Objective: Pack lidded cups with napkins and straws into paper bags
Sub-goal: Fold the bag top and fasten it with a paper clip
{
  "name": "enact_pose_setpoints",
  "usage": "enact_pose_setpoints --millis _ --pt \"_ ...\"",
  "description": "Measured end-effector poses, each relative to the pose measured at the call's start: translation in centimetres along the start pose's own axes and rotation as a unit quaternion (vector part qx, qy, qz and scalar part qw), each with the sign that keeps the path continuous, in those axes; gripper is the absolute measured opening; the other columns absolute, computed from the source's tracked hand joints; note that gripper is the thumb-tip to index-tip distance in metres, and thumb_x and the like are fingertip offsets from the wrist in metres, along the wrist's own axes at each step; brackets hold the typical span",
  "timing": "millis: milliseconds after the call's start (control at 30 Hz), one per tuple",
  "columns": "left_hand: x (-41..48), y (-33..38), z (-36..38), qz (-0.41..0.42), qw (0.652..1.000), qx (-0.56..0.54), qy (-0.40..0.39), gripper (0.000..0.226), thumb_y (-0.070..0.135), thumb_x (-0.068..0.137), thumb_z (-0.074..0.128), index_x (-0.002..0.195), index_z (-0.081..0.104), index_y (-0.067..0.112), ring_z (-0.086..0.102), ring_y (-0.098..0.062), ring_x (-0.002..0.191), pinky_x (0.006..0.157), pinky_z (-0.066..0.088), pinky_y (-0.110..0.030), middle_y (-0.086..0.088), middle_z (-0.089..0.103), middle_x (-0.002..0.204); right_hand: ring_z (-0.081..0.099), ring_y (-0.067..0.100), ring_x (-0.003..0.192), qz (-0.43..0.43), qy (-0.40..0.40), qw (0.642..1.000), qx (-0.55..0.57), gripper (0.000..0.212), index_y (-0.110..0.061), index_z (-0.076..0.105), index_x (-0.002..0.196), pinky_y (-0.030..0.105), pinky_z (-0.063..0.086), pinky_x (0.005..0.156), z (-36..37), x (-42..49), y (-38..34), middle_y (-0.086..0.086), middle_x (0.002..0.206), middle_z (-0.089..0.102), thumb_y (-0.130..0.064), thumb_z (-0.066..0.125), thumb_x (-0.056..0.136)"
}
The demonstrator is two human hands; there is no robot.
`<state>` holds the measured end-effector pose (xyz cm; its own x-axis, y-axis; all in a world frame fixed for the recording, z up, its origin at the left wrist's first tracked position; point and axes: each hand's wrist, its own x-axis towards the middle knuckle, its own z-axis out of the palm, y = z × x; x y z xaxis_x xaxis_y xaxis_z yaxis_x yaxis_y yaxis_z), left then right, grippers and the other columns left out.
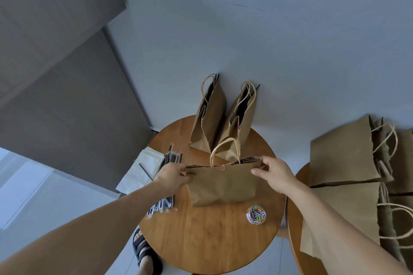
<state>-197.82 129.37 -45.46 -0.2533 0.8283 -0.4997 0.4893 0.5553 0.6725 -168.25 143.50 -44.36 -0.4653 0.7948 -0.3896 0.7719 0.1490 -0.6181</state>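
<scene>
both hands, left hand [173, 176] and right hand [273, 173], pinch the clipped brown paper bag [222, 185] upright on the round wooden table [214, 241].

Soft, even and rather dim daylight with a cool cast fills the wide-angle view, brightest on the pale floor [26, 185] at the left, casting only faint shadows beneath the paper bag [221, 185] on the round table [212, 241], while the edges bend and stretch strongly and fine detail looks slightly soft.
</scene>
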Motion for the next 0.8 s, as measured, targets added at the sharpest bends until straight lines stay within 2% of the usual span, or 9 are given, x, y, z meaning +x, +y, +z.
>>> enact_pose_setpoints --millis 100,167,233,333,400,533,700,767,800 --pt "0.1 -0.2 0.0 -0.005 1.0 0.009 0.026 0.02 0.027 0.089 0.069 0.076 0.067 0.043 0.064 0.003 0.072 0.06 0.044 -0.008 0.023 0.069 0.07 0.065 0.005 0.086 0.009 0.001 1.0 -0.013 0.014 -0.036 0.057 0.11 0.026 0.053 0.077 0.7 -0.5 -0.4 -0.014 0.1 0.066 -0.037 0.059 0.096" --pt "-0.2 -0.4 0.0 -0.001 0.999 0.014 0.041 0.025 0.027 0.09 0.067 0.072 0.064 0.044 0.063 0.001 0.071 0.058 0.043 -0.012 0.021 0.068 0.069 0.066 0.002 0.07 0.009 0.004 1.0 -0.014 0.002 -0.037 0.054 0.099 0.029 0.055 0.072 1.1 -0.8 -0.8 -0.013 0.091 0.068 -0.036 0.055 0.098" --pt "-0.9 -0.3 -0.3 0.006 0.999 0.013 0.05 0.025 0.026 0.091 0.065 0.072 0.064 0.042 0.062 -0.001 0.065 0.055 0.045 -0.015 0.016 0.068 0.067 0.066 0.002 0.063 -0.001 0.025 1.0 -0.014 0.003 -0.037 0.053 0.097 0.031 0.055 0.069 1.2 -1.4 -1.1 -0.012 0.083 0.068 -0.036 0.054 0.099" --pt "-2.5 0.8 -1.5 0.024 0.997 -0.008 0.074 0.016 0.03 0.094 0.063 0.08 0.067 0.037 0.057 0.003 0.054 0.048 0.041 -0.011 0.015 0.064 0.059 0.064 0.003 0.061 -0.021 0.1 0.995 0.014 0.003 -0.034 0.057 0.099 0.028 0.053 0.064 0.9 -2.5 -2.2 -0.011 0.076 0.068 -0.036 0.056 0.098" --pt "-3.9 2.0 -2.7 0.046 0.994 -0.034 0.098 0.011 0.032 0.095 0.062 0.087 0.069 0.033 0.059 -0.001 0.059 0.054 0.046 -0.016 0.009 0.067 0.067 0.064 0.004 0.06 -0.033 0.154 0.986 0.061 0.001 -0.034 0.058 0.096 0.027 0.052 0.062 0.4 -3.4 -3.8 -0.01 0.078 0.068 -0.035 0.059 0.096" --pt "-7.6 4.8 -6.6 0.101 0.977 -0.138 0.124 0.013 0.024 0.094 0.066 0.09 0.07 0.035 0.066 0.002 0.07 0.063 0.048 -0.011 0.014 0.074 0.082 0.062 0.008 0.057 -0.07 0.222 0.966 0.11 0.008 -0.039 0.058 0.089 0.03 0.052 0.06 -1.0 -5.2 -8.3 -0.005 0.068 0.067 -0.034 0.062 0.094" --pt "-12.4 6.8 -11.9 0.113 0.954 -0.221 0.166 0.01 0.02 0.093 0.067 0.095 0.074 0.013 0.071 -0.018 0.068 0.063 0.06 -0.032 -0.01 0.075 0.084 0.055 0.011 0.051 -0.103 0.301 0.939 0.133 0.014 -0.021 0.062 0.087 0.032 0.043 0.057 -2.3 -7.2 -14.9 -0.003 0.054 0.057 -0.033 0.064 0.093" --pt "-14.6 7.0 -14.0 0.132 0.942 -0.25 0.18 0.01 0.022 0.093 0.068 0.093 0.074 0.014 0.073 -0.026 0.075 0.069 0.061 -0.039 -0.009 0.076 0.084 0.054 0.008 0.056 -0.12 0.341 0.921 0.144 0.014 -0.02 0.061 0.09 0.027 0.041 0.057 -2.3 -8.2 -18.2 -0.008 0.061 0.057 -0.033 0.064 0.094" --pt "-15.7 7.0 -15.1 0.149 0.937 -0.247 0.199 0.01 0.024 0.093 0.068 0.092 0.075 0.017 0.073 -0.024 0.078 0.072 0.06 -0.036 -0.004 0.076 0.084 0.053 0.004 0.057 -0.133 0.362 0.911 0.147 0.012 -0.021 0.06 0.089 0.022 0.039 0.057 -2.3 -8.9 -20.0 -0.01 0.063 0.056 -0.032 0.063 0.094"
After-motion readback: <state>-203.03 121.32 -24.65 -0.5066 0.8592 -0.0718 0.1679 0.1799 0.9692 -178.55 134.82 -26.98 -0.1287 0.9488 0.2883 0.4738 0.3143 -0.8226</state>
